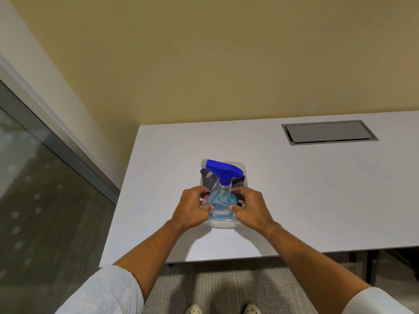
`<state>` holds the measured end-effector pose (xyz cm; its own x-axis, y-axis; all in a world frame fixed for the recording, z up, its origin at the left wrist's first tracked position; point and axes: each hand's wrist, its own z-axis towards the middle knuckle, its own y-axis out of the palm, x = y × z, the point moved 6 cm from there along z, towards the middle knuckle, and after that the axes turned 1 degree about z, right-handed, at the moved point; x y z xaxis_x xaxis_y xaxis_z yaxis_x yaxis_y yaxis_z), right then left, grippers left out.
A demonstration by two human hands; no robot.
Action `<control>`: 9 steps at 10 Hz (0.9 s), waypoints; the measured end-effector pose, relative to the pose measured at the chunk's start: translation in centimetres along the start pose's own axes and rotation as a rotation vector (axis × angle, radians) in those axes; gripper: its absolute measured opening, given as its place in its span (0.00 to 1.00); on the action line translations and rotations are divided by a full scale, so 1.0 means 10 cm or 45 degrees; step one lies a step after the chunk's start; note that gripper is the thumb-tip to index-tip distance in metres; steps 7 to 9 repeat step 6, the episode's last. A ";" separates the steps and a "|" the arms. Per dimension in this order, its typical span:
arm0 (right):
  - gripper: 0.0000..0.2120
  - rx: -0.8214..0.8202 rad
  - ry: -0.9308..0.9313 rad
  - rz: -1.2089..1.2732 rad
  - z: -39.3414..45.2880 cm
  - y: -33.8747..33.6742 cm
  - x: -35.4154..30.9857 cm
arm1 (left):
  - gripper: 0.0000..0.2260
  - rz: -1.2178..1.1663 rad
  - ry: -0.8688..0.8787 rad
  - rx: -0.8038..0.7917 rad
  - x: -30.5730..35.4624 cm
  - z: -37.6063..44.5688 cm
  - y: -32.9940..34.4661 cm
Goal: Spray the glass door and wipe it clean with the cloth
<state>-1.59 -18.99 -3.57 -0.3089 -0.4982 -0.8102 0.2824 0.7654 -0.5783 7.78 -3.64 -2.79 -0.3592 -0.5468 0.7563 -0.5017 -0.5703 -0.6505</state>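
A clear spray bottle [221,196] with pale blue liquid and a blue trigger head stands in a clear plastic tub [243,168] on the white table [294,189]. A grey cloth [208,180] lies in the tub behind the bottle, partly hidden. My left hand [192,207] grips the bottle's left side, and my right hand [248,208] grips its right side, thumbs on the front. The glass door [40,189] is at the left, with a metal frame.
A grey cable hatch [328,132] is set into the table at the back right. A beige wall rises behind the table. Grey carpet and my two shoes show below the table's near edge.
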 end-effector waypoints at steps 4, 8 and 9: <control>0.24 0.011 0.008 -0.047 0.02 0.11 0.08 | 0.17 -0.017 -0.042 0.012 -0.11 -0.02 0.08; 0.25 0.005 -0.009 -0.139 0.00 0.11 0.04 | 0.22 0.051 -0.041 -0.058 -0.07 -0.06 0.08; 0.25 0.005 -0.009 -0.139 0.00 0.11 0.04 | 0.22 0.051 -0.041 -0.058 -0.07 -0.06 0.08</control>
